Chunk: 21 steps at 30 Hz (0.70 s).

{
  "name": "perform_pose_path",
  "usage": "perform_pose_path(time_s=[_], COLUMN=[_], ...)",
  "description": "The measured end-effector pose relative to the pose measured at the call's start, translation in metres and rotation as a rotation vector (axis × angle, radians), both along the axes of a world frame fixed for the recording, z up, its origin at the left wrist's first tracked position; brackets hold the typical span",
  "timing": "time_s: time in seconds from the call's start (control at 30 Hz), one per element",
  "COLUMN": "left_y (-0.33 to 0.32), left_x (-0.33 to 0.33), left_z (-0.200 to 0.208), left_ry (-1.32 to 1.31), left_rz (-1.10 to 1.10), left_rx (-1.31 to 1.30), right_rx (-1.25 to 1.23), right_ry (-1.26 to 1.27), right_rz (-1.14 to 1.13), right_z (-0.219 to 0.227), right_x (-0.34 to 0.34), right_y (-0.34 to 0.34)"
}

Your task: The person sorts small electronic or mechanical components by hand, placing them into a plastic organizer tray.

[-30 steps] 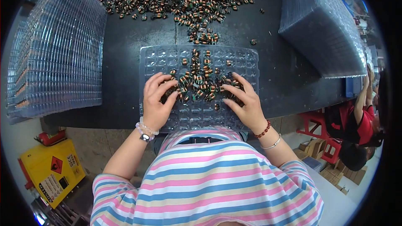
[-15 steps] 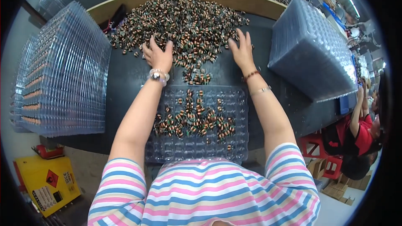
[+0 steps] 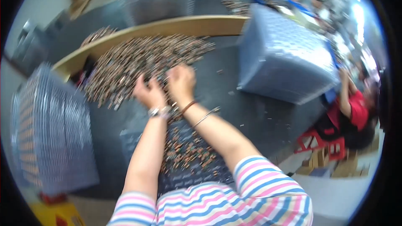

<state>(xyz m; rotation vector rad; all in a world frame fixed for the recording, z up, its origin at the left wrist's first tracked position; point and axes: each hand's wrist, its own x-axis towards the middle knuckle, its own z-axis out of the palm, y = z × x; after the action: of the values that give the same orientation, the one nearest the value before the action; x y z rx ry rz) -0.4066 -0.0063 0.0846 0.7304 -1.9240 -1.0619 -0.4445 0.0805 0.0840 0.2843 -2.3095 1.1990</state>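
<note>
A broad heap of small copper-wound coils lies on the dark table, smeared by motion. My left hand reaches to its near edge, fingers bent, with a gap showing between thumb and fingers. Close beside it on the right, my right hand is curled at the heap's near right side. Its fingertips are blurred, so any coils in it cannot be made out. Below my wrists sits a clear plastic tray with loose coils scattered over its pockets. My forearms cover part of it.
Tall stacks of clear plastic trays stand at the left and right. A wooden strip borders the heap's far side, with another tray stack beyond it. A person in a red shirt is at the far right.
My hands have come together from either side of the heap, the right one moving far to the left. The heap's right part has been drawn inward. The whole view has turned and blurred.
</note>
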Motion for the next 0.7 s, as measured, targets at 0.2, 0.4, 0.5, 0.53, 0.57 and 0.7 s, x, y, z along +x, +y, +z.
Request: perform_pose_path(time_s=[0.2, 0.4, 0.5, 0.53, 0.57, 0.7], left_y=[-0.005, -0.007, -0.007, -0.005, -0.004, 0.01], left_x=[-0.003, 0.002, 0.024, 0.032, 0.043, 0.084], left_z=[-0.016, -0.014, 0.002, 0.01, 0.016, 0.026], left_ry=[0.048, 0.066, 0.143, 0.138, 0.13, 0.148], left_rz=[-0.272, -0.327, -0.46, -0.462, -0.496, -0.592], left_rx=[0.074, 0.149, 0.223, 0.222, 0.208, 0.39], right_rx=[0.027, -0.106, -0.221, -0.224, -0.289, -0.438], right_ry=[-0.126, -0.073, -0.111, -0.115, -0.132, -0.132], right_rz=[0.074, 0.23, 0.231, 0.229, 0.232, 0.293], right_z=[0.027, 0.023, 0.03, 0.031, 0.03, 0.037], right_x=[0.027, 0.032, 0.056, 0.062, 0.071, 0.109], right_y=[-0.007, 0.001, 0.004, 0.005, 0.005, 0.021])
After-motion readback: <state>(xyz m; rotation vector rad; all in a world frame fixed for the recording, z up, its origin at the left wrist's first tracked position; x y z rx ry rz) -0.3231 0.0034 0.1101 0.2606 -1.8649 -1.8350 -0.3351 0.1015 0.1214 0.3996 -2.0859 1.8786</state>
